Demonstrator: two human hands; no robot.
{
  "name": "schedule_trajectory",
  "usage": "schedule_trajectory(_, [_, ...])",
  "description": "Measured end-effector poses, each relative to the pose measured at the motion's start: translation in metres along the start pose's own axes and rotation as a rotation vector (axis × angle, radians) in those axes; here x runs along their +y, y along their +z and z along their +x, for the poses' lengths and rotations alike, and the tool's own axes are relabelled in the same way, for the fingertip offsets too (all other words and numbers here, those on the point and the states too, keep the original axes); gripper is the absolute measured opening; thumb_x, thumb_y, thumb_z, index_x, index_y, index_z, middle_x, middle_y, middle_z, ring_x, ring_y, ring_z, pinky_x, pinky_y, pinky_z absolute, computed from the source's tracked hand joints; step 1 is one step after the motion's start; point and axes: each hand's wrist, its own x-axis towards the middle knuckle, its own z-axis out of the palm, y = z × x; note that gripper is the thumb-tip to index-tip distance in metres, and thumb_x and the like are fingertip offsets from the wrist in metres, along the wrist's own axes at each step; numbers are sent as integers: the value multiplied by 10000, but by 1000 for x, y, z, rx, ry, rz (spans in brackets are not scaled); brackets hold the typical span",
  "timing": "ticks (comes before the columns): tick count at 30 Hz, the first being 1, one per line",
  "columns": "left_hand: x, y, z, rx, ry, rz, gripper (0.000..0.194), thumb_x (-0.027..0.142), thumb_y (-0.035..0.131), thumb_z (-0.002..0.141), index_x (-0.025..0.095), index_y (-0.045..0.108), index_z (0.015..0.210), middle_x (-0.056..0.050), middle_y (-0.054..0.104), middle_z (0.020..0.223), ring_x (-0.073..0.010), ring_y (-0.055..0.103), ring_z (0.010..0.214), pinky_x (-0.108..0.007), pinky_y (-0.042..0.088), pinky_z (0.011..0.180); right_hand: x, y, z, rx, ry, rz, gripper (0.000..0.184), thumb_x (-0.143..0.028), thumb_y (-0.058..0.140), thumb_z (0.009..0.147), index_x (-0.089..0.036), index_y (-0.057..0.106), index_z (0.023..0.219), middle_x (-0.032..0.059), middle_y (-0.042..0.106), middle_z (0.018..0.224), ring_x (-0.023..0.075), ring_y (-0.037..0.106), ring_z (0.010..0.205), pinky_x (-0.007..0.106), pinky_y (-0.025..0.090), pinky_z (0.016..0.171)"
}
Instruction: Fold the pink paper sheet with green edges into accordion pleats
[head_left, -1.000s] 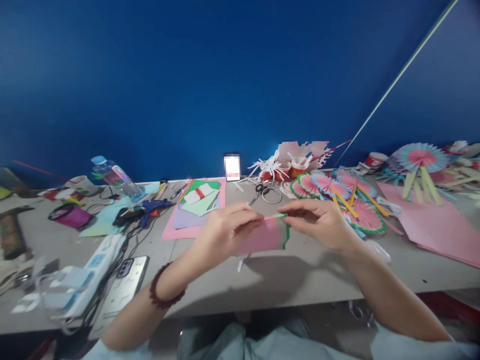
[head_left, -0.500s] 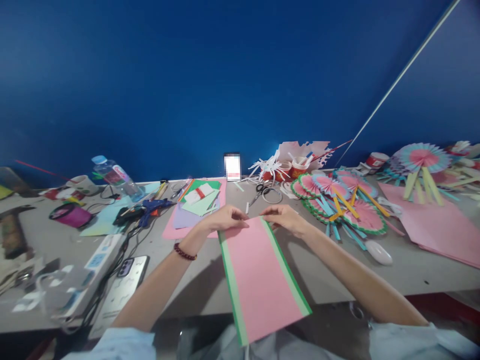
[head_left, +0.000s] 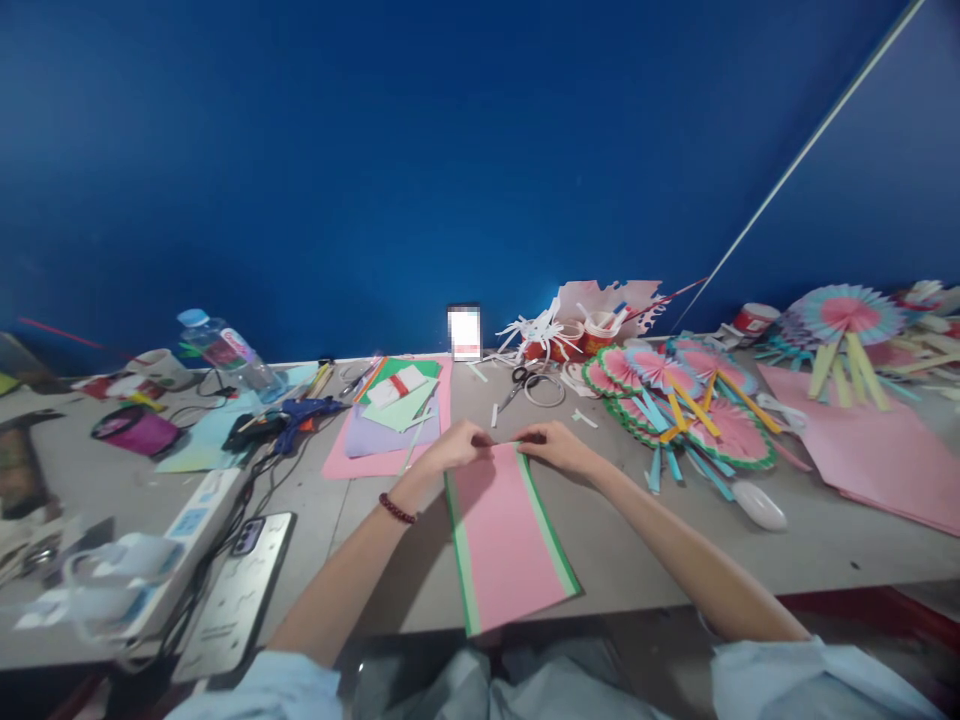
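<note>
A long pink sheet of paper (head_left: 510,540) with light and dark green strips along both sides lies before me, its near end reaching past the table edge. My left hand (head_left: 463,447) pinches its far left corner. At the far right corner my right hand (head_left: 553,447) grips the same edge, thumb and fingers closed on it. Both hands are close together. Just beyond them lie scissors (head_left: 514,385) and a roll of tape (head_left: 544,390). Whether the far edge is folded cannot be made out, since fingers cover it.
Stacked coloured paper (head_left: 390,445) lies left of centre. Finished paper fans (head_left: 727,430) and a white mouse-shaped object (head_left: 759,506) are at the right. On the left are a phone (head_left: 240,590), a power strip (head_left: 191,530), a glue gun (head_left: 304,420) and a bottle (head_left: 232,355). A lit phone (head_left: 466,333) stands against the wall.
Both hands have moved slightly away from me with the pink sheet. The sheet's near end has drawn back toward the table, and the hands are a little closer together.
</note>
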Motion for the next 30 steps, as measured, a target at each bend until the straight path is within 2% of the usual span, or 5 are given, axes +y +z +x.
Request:
schedule_trajectory(3, [1,-4,-3,-15,20,-38,311,367,690,727,122,764,904,-77,758,878,-223,659,811,-282,479,686,6,2,3,-7,24,115,331,-445,671,771,-165,775,912,51,739,866,171,608,772,252,444,643])
schedule_trajectory(8, [1,-14,-18,-60,26,-93,469,470,773,687,118,755,998,-90,758,912,-238,668,841,-286,490,708,12,4,5,6,193,389,408,-481,784,673,-146,728,900,-15,627,628,86,493,538,211,349,498])
schedule_trajectory(17, [-30,-13,-23,104,52,-228,476,490,741,737,143,752,1063,-105,758,1081,-255,676,987,-338,515,876,22,0,9,66,247,542,485,-470,876,527,-153,711,855,-43,622,601,81,535,520,222,441,529])
schedule_trajectory(25, [-43,-9,-22,147,-47,-319,442,439,740,735,147,765,1066,-63,761,834,-145,608,600,-240,445,536,25,-2,7,79,241,552,490,-481,881,526,-155,716,853,-34,640,603,97,556,530,240,466,542])
schedule_trajectory(30, [-39,-7,-22,240,-78,-303,323,372,749,715,151,794,946,-68,769,836,-172,648,672,-246,470,571,22,-2,5,94,250,548,480,-446,887,535,-136,723,863,-20,657,628,94,558,540,246,469,567])
